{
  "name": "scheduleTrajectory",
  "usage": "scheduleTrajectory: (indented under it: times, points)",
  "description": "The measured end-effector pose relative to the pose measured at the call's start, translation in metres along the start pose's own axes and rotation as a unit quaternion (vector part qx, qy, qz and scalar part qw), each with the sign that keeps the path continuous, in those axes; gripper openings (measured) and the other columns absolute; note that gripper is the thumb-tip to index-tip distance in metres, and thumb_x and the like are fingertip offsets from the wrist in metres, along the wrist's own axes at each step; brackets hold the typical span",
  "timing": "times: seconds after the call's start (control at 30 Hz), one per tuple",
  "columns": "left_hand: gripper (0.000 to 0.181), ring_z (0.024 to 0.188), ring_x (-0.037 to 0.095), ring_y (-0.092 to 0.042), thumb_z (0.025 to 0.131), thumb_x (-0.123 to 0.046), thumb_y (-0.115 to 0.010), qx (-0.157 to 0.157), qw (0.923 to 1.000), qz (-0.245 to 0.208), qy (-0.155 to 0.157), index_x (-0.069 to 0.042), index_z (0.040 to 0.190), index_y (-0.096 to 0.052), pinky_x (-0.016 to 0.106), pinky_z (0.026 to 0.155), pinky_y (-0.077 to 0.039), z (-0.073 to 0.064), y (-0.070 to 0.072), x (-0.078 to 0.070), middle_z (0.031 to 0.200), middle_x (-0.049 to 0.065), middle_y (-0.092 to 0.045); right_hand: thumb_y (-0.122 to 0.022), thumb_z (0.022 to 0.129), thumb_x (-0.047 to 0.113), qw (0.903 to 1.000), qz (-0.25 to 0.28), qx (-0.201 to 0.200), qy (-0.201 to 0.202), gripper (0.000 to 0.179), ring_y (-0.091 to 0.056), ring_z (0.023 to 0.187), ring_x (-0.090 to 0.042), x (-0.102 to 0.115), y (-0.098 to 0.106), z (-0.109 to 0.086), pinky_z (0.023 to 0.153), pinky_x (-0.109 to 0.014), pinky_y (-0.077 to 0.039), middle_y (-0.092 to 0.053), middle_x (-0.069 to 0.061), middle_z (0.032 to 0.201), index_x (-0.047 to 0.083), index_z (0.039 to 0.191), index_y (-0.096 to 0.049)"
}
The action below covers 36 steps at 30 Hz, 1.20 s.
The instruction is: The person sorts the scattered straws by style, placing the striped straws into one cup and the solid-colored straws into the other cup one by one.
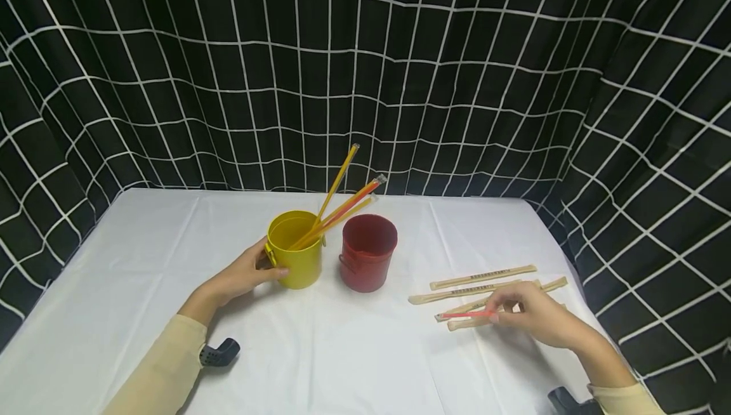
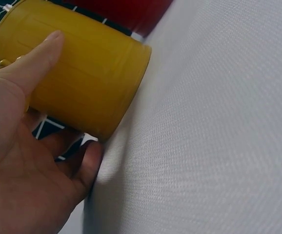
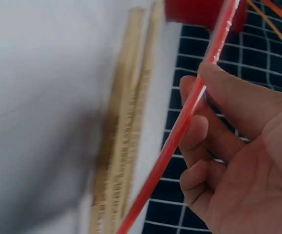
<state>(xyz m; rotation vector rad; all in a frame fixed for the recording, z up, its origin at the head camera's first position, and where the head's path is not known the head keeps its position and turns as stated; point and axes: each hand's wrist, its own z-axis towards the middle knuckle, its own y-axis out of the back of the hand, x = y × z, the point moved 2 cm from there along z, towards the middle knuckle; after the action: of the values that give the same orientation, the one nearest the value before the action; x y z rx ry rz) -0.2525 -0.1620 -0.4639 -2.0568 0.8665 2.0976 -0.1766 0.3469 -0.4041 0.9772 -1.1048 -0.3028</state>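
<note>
My left hand (image 1: 240, 278) holds a small yellow bucket (image 1: 304, 269) by its left side, thumb across the front wall and fingers behind it. Several yellow and orange-red straws (image 1: 338, 180) in clear wrappers lean out of this bucket toward the right. On the right side of the table, my right hand (image 1: 533, 315) pinches a red straw (image 3: 177, 131) in a clear wrapper between thumb and fingers. It is held above several paper-wrapped sticks (image 1: 485, 275), partly hiding them. In the left wrist view, the yellow bucket's base (image 2: 126, 92) is right at the tablecloth.
A dark red bucket (image 1: 368, 269) stands upright just right of the yellow one. White cloth (image 1: 365, 351) covers the table. Behind and beside it hangs a black curtain (image 1: 320, 72) with a white grid. A dark device (image 1: 219, 353) sits at the left wrist.
</note>
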Motion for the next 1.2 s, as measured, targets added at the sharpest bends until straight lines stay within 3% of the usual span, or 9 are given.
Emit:
scheduleTrajectory:
  times: [0.2,0.4,0.53,0.8,1.2]
  points:
    - [0.084,0.149,0.043,-0.035,0.095,-0.029,-0.071,0.000,1.0000,-0.001,-0.001,-0.017,0.161,-0.021,0.061,0.124,-0.025,-0.001,-0.001,0.001,0.163,0.018,-0.035,-0.071,0.089,0.001,0.9979,0.059,-0.025,0.004,0.009,-0.053,0.067,-0.004,0.018,0.012,0.006,0.055,-0.024,-0.044,-0.062,0.009,0.081,0.009,0.093,-0.071]
    - [0.085,0.149,0.042,-0.036,0.095,-0.029,-0.071,0.002,1.0000,-0.002,-0.003,-0.017,0.162,-0.020,0.060,0.124,-0.026,-0.003,-0.002,0.004,0.163,0.018,-0.035,-0.064,0.094,-0.002,0.9926,0.117,-0.032,0.003,0.011,-0.067,0.083,-0.002,0.028,0.022,0.011,0.067,-0.021,-0.056,-0.071,0.014,0.097,0.000,0.105,-0.067]
    - [0.085,0.151,0.043,-0.033,0.094,-0.029,-0.071,-0.002,1.0000,0.001,-0.002,-0.017,0.162,-0.021,0.060,0.124,-0.024,-0.003,0.001,0.006,0.164,0.018,-0.033,-0.061,0.095,-0.005,0.9865,0.159,-0.033,0.018,0.016,-0.069,0.090,-0.002,0.032,0.027,0.017,0.077,-0.020,-0.058,-0.072,0.014,0.101,-0.001,0.110,-0.067]
    - [0.084,0.151,0.043,-0.033,0.095,-0.029,-0.071,0.003,1.0000,0.000,-0.005,-0.017,0.162,-0.021,0.060,0.124,-0.025,-0.001,0.001,0.002,0.164,0.018,-0.033,-0.057,0.096,-0.009,0.9711,0.229,-0.056,0.035,0.017,-0.069,0.093,-0.003,0.040,0.027,0.028,0.082,-0.019,-0.057,-0.072,0.011,0.100,-0.003,0.109,-0.067]
    - [0.085,0.150,0.043,-0.034,0.094,-0.030,-0.071,0.001,1.0000,0.002,-0.004,-0.017,0.162,-0.021,0.060,0.124,-0.025,0.000,0.000,0.000,0.164,0.018,-0.033,-0.052,0.098,-0.010,0.9521,0.287,-0.089,0.058,0.029,-0.068,0.096,-0.003,0.044,0.023,0.044,0.087,-0.018,-0.056,-0.072,0.011,0.102,0.011,0.109,-0.069]
